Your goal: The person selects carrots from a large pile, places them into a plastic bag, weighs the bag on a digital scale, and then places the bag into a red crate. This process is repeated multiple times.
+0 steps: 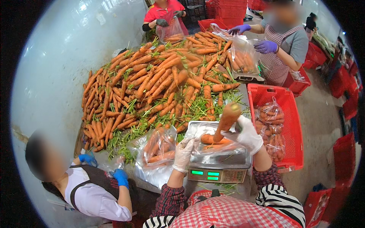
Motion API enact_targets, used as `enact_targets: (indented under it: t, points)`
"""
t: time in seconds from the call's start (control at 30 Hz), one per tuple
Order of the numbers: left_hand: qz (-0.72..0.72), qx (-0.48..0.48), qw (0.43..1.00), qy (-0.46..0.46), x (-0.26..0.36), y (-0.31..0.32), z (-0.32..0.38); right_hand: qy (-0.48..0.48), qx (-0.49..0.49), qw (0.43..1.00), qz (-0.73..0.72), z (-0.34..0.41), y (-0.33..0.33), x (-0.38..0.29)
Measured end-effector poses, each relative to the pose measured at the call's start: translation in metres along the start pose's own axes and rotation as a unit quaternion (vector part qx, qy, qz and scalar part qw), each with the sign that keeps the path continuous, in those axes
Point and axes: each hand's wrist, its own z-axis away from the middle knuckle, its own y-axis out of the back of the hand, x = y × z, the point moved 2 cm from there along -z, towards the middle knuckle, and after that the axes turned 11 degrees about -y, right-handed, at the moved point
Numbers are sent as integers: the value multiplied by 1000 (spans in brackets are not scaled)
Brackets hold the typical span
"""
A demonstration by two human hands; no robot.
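On the steel pan [222, 162] of a digital scale [216, 175] lies a clear plastic bag [204, 151] with carrots inside. My left hand [184, 154], in a white glove, pinches the bag's left edge. A thick carrot [227, 121] stands steeply tilted over the bag's carrots [209, 139], its lower end at them. My right hand [247, 136], also gloved in white, is beside this carrot at the bag's right side; its fingers are partly hidden, and whether they grip carrot or film is unclear. Left of the scale rests another clear bag of carrots [159, 146].
A big heap of carrots [154, 77] with cut green tops covers the table behind the scale. At right stands a red plastic crate [295, 125] holding bagged carrots [271, 114]. Co-workers handle bags at the left, back and back right, one by a second scale [248, 77].
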Motion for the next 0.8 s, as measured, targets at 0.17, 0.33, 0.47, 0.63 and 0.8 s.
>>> enact_targets:
  t: [0.17, 0.33, 0.47, 0.63, 0.8]
  points:
    - [-32, 29, 998, -37, 13, 0, 9, 31, -37, 983, 176, 1, -12, 1]
    - [13, 56, 996, -64, 13, -12, 10, -46, -81, 994, -66, -1, -42, 27]
    - [51, 86, 987, -126, 24, -18, 11, -61, -69, 984, -151, 8, -33, 39]
    - [62, 60, 990, -109, 42, -16, 17, -165, -111, 979, 47, 31, -18, 85]
    - [90, -33, 992, -83, 45, -21, 18, -160, -139, 969, 127, 47, -2, 95]
